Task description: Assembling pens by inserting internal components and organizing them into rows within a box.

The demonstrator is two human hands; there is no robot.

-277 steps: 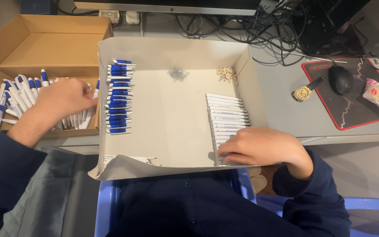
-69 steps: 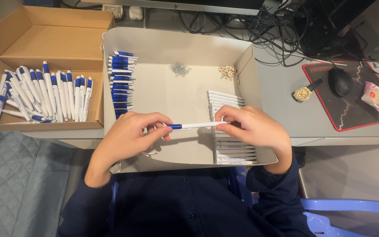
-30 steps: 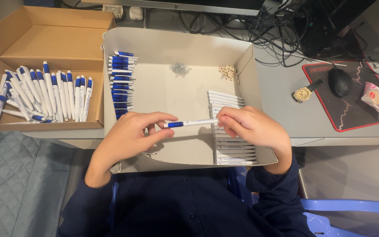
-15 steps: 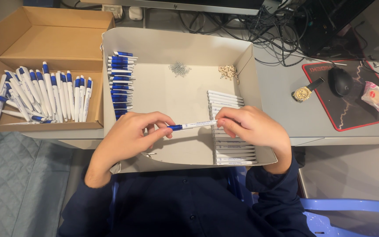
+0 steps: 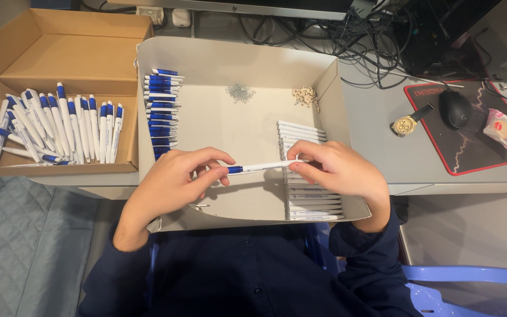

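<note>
Both hands hold one white pen with a blue end (image 5: 259,167) level over a shallow white cardboard tray (image 5: 239,61). My left hand (image 5: 174,182) pinches the blue end; my right hand (image 5: 338,170) grips the white end. Under my right hand lies a row of white pen barrels (image 5: 303,132). A row of blue pen parts (image 5: 161,111) lines the tray's left side. Small heaps of metal springs (image 5: 240,92) and pale little parts (image 5: 305,95) lie near the tray's far wall.
A brown cardboard box (image 5: 60,35) on the left holds several finished white and blue pens (image 5: 60,126). On the grey desk to the right are a wristwatch (image 5: 407,123), a black mouse (image 5: 456,108) on a dark mat, a wrapped snack (image 5: 503,130) and tangled cables (image 5: 371,35).
About nine seconds ago my left hand was at the brown box and my right on the barrels. Since then both hands have met on one pen and barely moved over the last second.
</note>
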